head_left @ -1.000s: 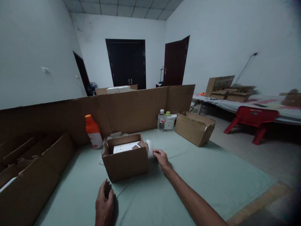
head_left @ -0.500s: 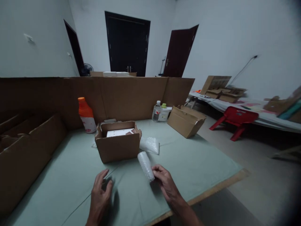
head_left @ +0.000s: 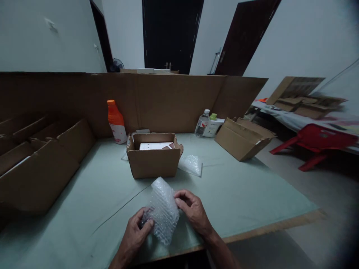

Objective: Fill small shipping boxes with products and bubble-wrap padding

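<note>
A partly unrolled piece of bubble wrap (head_left: 163, 213) is held over the near part of the green-covered table. My left hand (head_left: 134, 231) pinches its left edge between thumb and fingers. On the opposite side, my right hand (head_left: 193, 211) grips the upper right edge, fingers bent. Whether anything lies inside the wrap cannot be made out. Just beyond it stands an open cardboard box (head_left: 153, 163) with a white box (head_left: 153, 146) in it. Another flat piece of bubble wrap (head_left: 192, 165) lies against that cardboard box's right side.
An orange-capped bottle (head_left: 116, 123) stands back left, beside a divided cardboard box (head_left: 39, 175). At the back right are a clear bottle (head_left: 202, 124), a white container with a green cap (head_left: 213, 126) and a tilted cardboard box (head_left: 241, 140). A cardboard panel (head_left: 179, 101) borders the table's back.
The bubble wrap was a narrow roll in my right hand; now it is spread wider. My left hand has moved right and taken hold of it. The view has tilted down and left.
</note>
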`<state>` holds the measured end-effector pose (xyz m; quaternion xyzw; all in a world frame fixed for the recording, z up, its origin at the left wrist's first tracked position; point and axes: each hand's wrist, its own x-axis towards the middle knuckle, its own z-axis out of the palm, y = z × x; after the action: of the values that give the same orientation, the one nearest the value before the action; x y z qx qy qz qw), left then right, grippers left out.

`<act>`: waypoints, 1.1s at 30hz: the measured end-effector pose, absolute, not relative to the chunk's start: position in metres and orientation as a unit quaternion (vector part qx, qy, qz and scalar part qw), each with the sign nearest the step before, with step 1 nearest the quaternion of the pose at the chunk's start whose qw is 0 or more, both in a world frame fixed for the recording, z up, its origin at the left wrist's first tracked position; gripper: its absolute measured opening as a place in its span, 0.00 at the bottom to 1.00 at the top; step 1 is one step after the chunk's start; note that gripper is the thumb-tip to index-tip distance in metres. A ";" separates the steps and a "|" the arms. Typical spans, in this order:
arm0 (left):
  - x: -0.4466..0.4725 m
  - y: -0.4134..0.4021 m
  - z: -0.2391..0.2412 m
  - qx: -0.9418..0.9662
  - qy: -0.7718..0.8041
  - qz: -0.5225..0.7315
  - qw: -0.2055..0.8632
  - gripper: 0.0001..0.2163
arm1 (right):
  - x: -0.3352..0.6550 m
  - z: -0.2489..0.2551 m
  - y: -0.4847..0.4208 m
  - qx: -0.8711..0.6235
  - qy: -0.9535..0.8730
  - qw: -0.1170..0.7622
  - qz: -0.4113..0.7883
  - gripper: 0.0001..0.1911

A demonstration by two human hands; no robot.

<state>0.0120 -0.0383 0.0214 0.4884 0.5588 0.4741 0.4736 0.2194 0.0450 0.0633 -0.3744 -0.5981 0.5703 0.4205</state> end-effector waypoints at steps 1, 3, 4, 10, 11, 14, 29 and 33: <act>0.014 -0.039 0.020 0.471 0.562 0.470 0.491 0.23 | 0.224 0.062 0.048 -0.395 -0.614 0.443 0.520 0.07; 0.015 -0.041 0.015 0.421 0.571 0.485 0.511 0.24 | 0.235 0.057 0.054 -0.430 -0.644 0.480 0.413 0.07; 0.015 -0.043 0.012 0.393 0.578 0.498 0.513 0.26 | 0.240 0.054 0.056 -0.443 -0.654 0.492 0.366 0.07; 0.017 -0.061 0.012 0.311 0.601 0.505 0.536 0.40 | 0.254 0.040 0.047 -0.424 -0.723 0.457 0.298 0.12; 0.019 -0.064 0.016 0.305 0.597 0.505 0.543 0.41 | 0.253 0.039 0.042 -0.396 -0.756 0.416 0.313 0.17; 0.025 -0.070 0.031 0.297 0.582 0.514 0.556 0.42 | 0.242 0.036 0.023 -0.316 -0.843 0.258 0.350 0.34; -0.004 -0.086 0.068 0.279 0.692 0.508 0.431 0.33 | 0.228 0.053 0.017 -0.300 -0.791 0.305 0.438 0.15; -0.022 -0.102 0.061 0.255 0.721 0.493 0.415 0.33 | 0.225 0.056 0.059 -0.327 -0.795 0.304 0.412 0.18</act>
<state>-0.0223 -0.1016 0.0611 0.2550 0.7208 0.4932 0.4149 0.2248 0.0593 0.0561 -0.3266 -0.7946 0.4116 0.3041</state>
